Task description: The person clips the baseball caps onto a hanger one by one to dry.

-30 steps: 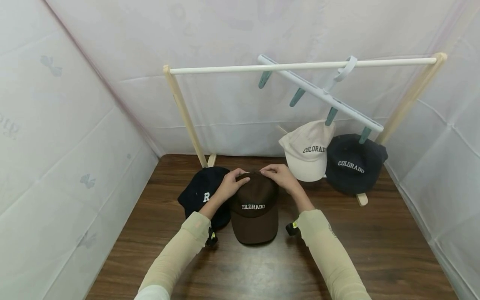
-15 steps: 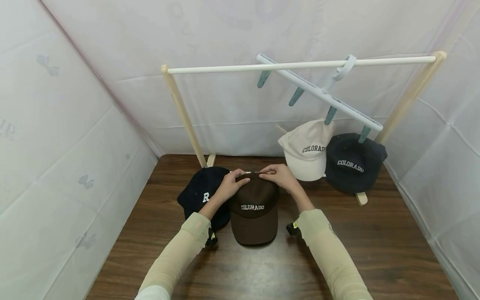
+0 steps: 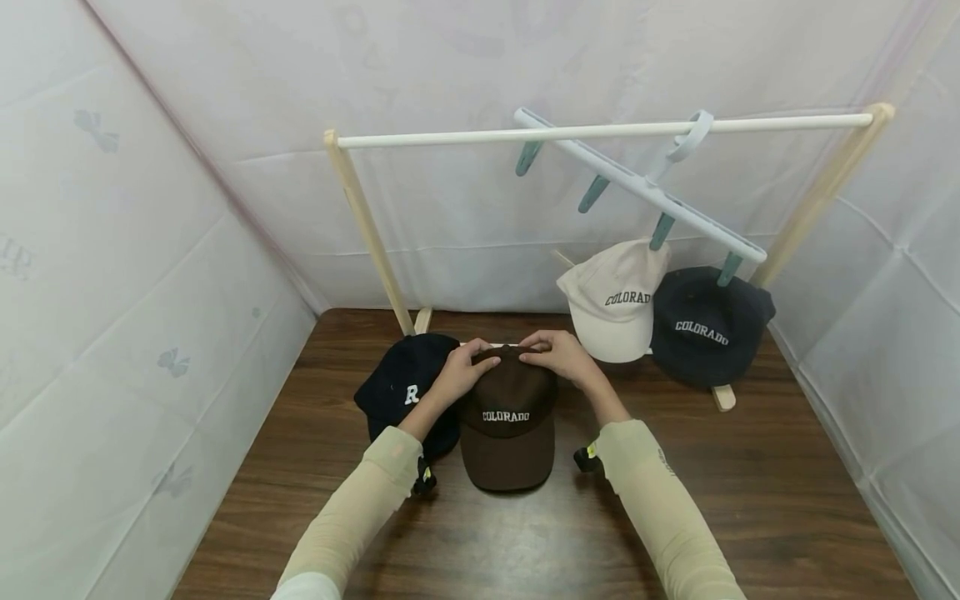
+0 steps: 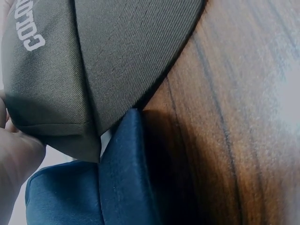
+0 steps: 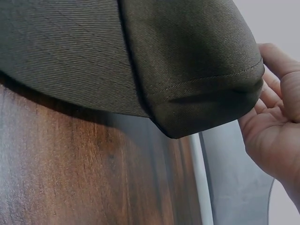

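A dark brown baseball cap (image 3: 508, 454) with "COLORADO" in white letters stands at the middle of the table, its brim toward me. My left hand (image 3: 459, 373) grips the upper left of its crown, and my right hand (image 3: 561, 353) grips the upper right. In the right wrist view, the right hand (image 5: 276, 108) has its thumb on the near side of the cap (image 5: 197, 61) and its fingers behind. The left wrist view shows only part of the left hand (image 4: 18, 152) at the crown's edge. A navy cap (image 3: 405, 387) with a white "R" lies beside it, partly behind my left arm.
A wooden rack with a white rail (image 3: 450, 137) stands at the back. From it hangs a pale blue hanger (image 3: 615, 171) with teal clips. A cream cap (image 3: 615, 296) and a charcoal cap (image 3: 705, 329) hang from two clips at the right. Pale fabric walls surround the table (image 3: 787, 500).
Both hands keep hold of the brown cap at its top, with barely any movement. The cap's crown has tipped slightly toward me. The other caps stay in place.
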A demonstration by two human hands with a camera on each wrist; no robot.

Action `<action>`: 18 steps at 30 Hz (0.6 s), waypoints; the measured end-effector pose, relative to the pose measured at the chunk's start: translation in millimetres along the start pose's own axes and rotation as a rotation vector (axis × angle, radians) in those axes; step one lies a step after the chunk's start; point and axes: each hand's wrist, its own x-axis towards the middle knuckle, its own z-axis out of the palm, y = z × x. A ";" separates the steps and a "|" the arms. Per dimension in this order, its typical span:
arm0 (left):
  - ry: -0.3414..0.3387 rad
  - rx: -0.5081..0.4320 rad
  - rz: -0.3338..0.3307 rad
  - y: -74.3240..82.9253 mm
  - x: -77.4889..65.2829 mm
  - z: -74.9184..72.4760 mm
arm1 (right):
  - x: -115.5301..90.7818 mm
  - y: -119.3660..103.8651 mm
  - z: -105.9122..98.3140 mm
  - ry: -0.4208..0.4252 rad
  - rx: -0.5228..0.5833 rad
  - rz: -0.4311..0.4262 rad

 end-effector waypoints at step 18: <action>0.044 -0.008 0.051 13.4 -1.5 -8.5 | -0.4 -10.7 -2.3 0.053 0.064 -0.070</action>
